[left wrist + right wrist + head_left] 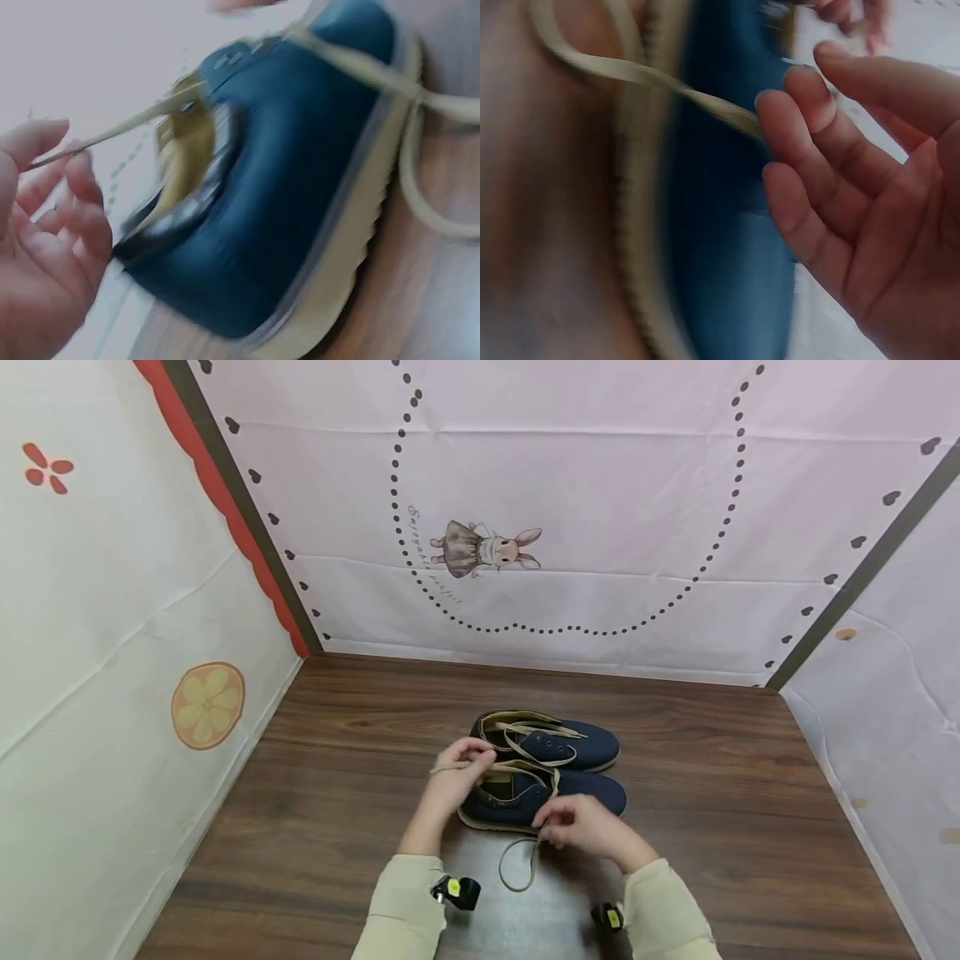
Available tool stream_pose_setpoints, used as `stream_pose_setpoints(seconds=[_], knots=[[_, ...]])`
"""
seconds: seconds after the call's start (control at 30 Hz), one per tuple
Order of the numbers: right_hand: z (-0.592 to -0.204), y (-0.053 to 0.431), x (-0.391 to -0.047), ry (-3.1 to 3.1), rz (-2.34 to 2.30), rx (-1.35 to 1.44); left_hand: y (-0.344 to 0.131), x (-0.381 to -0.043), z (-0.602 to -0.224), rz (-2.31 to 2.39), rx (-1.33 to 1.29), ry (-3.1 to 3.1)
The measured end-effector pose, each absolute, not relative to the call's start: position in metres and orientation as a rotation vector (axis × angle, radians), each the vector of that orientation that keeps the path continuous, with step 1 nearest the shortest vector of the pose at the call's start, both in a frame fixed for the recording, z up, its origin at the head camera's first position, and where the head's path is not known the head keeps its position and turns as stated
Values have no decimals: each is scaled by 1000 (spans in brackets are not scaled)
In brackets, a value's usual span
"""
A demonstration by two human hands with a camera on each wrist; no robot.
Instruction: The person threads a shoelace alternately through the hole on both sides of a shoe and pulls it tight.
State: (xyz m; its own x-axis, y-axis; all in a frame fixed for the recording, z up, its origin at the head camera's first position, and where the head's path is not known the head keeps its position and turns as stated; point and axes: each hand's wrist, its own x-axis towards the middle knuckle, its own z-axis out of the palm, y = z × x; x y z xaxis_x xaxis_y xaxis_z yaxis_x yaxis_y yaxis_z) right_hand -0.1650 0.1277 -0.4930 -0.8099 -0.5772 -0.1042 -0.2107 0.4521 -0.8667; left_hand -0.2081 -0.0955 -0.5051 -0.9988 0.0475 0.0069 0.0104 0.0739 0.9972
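Note:
A navy canvas shoe with a tan sole stands on the wooden surface, toe to the right. Between thumb and fingers, my left hand pinches one tan shoelace, pulled taut from the shoe's upper eyelets. My right hand is over the near side of the shoe, fingers loosely bent. The other shoelace passes behind those fingers in the right wrist view, with none of it visible between thumb and fingertips. It runs down past the sole and loops on the surface.
A second navy shoe with loose tan laces stands just behind the first. The brown wood-grain surface is bounded by a pink printed cloth wall at the back and pale printed walls at both sides.

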Motion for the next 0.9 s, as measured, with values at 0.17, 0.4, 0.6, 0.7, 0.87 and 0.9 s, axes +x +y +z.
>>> stream_pose_setpoints(seconds=[0.17, 0.4, 0.6, 0.7, 0.87, 0.9], knots=[[-516, 104, -151, 2338, -1229, -791, -125, -210, -509, 2280, -326, 2169], [-533, 75, -139, 2711, -801, -775, -142, -203, -524, 2304, -643, 2325], [-547, 54, -134, 2956, -439, -533, -130, -197, -526, 2359, -572, 2535], [-553, 47, -133, 2976, -342, -451, -122, -196, -523, 2378, -416, 2544], [-548, 49, -133, 2924, -462, -548, -114, -189, -506, 2319, -191, 2436], [-543, 52, -133, 2889, -536, -579, -114, -186, -501, 2295, -148, 2398]])
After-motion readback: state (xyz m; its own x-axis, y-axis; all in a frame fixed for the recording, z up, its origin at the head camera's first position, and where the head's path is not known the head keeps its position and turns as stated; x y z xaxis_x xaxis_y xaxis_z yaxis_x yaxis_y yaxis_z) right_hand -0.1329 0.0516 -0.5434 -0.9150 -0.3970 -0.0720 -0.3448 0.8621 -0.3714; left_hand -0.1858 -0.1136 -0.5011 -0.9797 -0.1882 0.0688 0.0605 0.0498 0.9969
